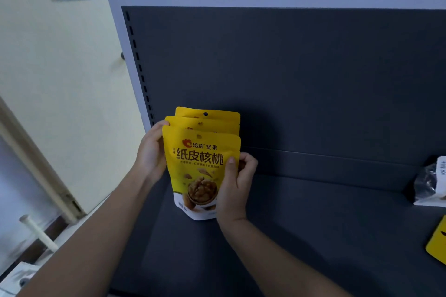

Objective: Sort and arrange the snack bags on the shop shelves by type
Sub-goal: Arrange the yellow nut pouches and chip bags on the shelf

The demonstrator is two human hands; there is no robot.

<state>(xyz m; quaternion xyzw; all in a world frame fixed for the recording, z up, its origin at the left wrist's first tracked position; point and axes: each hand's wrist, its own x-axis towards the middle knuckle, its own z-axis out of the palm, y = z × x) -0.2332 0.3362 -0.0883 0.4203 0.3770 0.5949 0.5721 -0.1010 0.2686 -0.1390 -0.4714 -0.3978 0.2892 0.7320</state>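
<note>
**Yellow walnut bags point(198, 166): three, upright**

Three glossy stand-up pouches stand one behind another at the left end of the dark matte shelf point(313, 224). At their left edges the left hand point(150, 152) grips them; the right hand point(235, 188) pinches the front one's right edge. Well apart, at right: one crinkled clear bag point(429, 183) and one yellow bag point(438, 243).

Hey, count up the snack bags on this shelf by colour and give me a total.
Yellow: 4, front bag, middle bag and back bag upright between left hand and right hand, plus cut-off bag at the right edge.
Dark-and-white bag: 1
Total: 5
</note>
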